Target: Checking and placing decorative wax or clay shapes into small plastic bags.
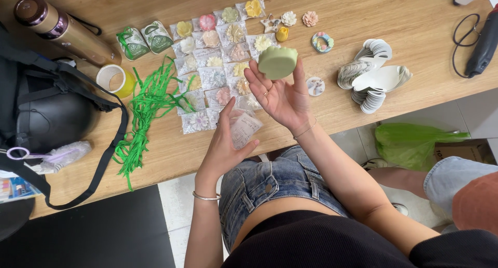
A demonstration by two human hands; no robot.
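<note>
My right hand is raised above the wooden table, palm toward me, with its fingertips holding a pale green flower-shaped soap. Lower down, my left hand grips a small clear plastic bag with a printed card inside at the table's near edge. Just beyond both hands lie several rows of small clear packets with pastel flower pieces.
A bundle of green ribbon strips, a yellow tape roll and two green-tied packets lie left. A black bag and metal bottle sit far left. White paper shapes and a black tool lie right.
</note>
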